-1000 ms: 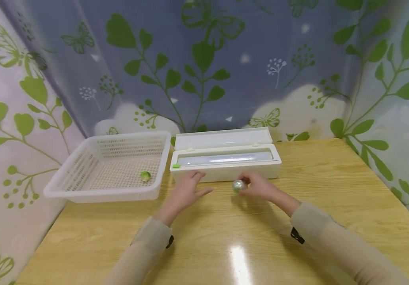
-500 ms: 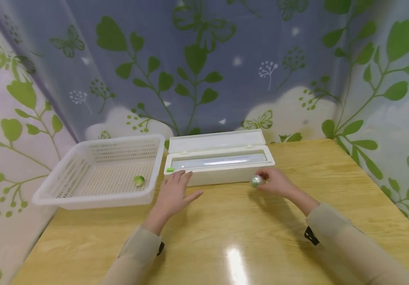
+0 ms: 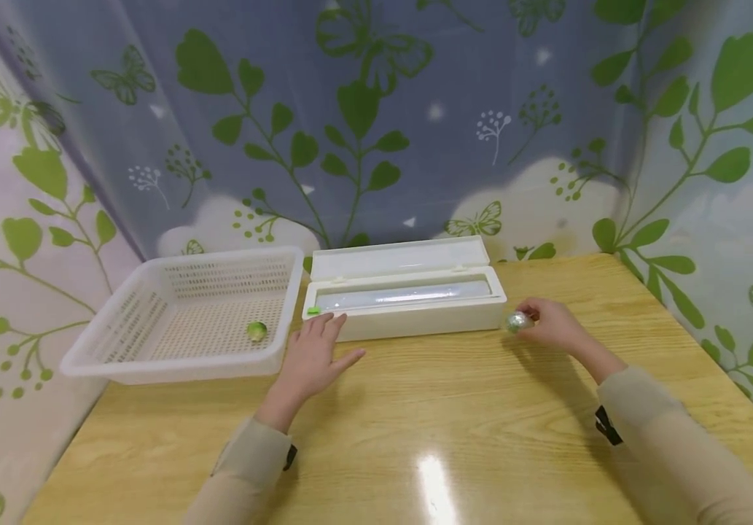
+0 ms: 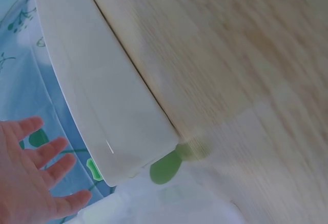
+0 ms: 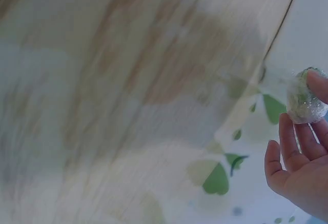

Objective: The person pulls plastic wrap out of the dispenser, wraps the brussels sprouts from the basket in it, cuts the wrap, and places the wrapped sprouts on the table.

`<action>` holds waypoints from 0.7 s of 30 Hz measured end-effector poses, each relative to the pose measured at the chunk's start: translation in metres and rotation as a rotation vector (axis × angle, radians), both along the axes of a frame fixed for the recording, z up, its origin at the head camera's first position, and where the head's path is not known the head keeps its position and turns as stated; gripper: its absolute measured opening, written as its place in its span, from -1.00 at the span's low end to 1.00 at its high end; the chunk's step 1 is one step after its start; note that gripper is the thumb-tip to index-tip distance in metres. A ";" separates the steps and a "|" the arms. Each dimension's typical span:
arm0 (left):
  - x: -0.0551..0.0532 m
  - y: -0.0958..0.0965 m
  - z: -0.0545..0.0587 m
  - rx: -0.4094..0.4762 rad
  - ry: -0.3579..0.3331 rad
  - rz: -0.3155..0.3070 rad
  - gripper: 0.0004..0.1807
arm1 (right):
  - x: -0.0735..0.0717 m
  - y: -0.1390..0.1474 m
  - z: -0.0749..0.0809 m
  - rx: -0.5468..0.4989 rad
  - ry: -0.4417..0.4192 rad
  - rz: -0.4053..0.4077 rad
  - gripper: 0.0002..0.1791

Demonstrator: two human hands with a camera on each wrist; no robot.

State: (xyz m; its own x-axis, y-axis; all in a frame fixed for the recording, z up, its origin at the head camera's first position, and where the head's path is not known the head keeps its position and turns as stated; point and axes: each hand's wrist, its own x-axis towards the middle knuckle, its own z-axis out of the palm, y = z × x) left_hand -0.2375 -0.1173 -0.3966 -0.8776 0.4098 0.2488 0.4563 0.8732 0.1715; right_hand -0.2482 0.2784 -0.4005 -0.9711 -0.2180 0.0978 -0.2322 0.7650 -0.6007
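My right hand pinches a small pale-green ball wrapped in clear plastic film, likely a Brussels sprout, between thumb and fingertips. It is just past the right end of a long white cling film dispenser. The dispenser's lid is raised, showing the film roll inside and a green slider at the left end. My left hand, fingers spread and holding nothing, is at the dispenser's left front edge; in the left wrist view, its fingers show beside the green slider.
Left of the dispenser stands a white plastic basket with one Brussels sprout in it. Everything stands on a wooden table, with a patterned curtain close behind and at both sides.
My right hand has carried the wrapped ball rightward, from before the dispenser's front to past its right end. My left hand has shifted slightly left, fingers spread wider. The view has turned a little.
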 end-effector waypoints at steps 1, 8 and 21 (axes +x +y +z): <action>0.000 -0.001 0.000 -0.001 -0.007 0.004 -0.18 | -0.001 0.003 -0.001 0.007 0.000 -0.004 -0.62; -0.001 -0.003 0.000 0.005 -0.032 0.013 -0.21 | -0.012 0.017 -0.014 0.055 0.000 -0.013 -0.62; 0.000 -0.004 0.000 0.006 -0.049 0.012 -0.23 | -0.018 0.016 -0.019 0.113 0.010 0.007 -0.62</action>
